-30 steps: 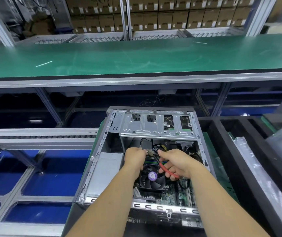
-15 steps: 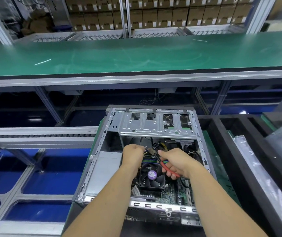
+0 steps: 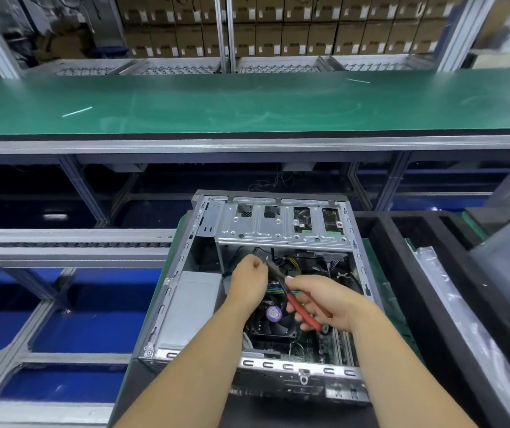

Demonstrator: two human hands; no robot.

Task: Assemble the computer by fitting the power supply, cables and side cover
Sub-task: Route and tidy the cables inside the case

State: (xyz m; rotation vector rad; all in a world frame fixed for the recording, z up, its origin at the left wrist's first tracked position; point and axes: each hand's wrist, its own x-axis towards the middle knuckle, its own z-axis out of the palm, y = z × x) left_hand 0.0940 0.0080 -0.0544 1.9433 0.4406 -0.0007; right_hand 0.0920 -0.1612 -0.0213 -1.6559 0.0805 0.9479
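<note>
An open computer case (image 3: 173,304) lies on its side in front of me, side cover off. Inside it, the grey power supply (image 3: 190,307) sits at the left, the black CPU fan (image 3: 270,322) in the middle, and the silver drive cage (image 3: 281,227) at the far end. My right hand (image 3: 327,301) grips red-handled cutters (image 3: 301,312) whose jaws point up-left at a bundle of cables (image 3: 290,264) under the cage. My left hand (image 3: 249,282) pinches something small at that bundle, right beside the jaws; its fingers hide what it is.
A long green conveyor belt (image 3: 247,103) runs across behind the case. A roller track (image 3: 62,244) sits to the left over blue flooring. Black foam trays (image 3: 402,273) and a plastic-wrapped part (image 3: 451,304) lie to the right. Cardboard boxes (image 3: 278,38) stack at the back.
Both hands have shifted slightly toward the drive cage. The cutters' jaws have closed in on the cable bundle beside my left fingers.
</note>
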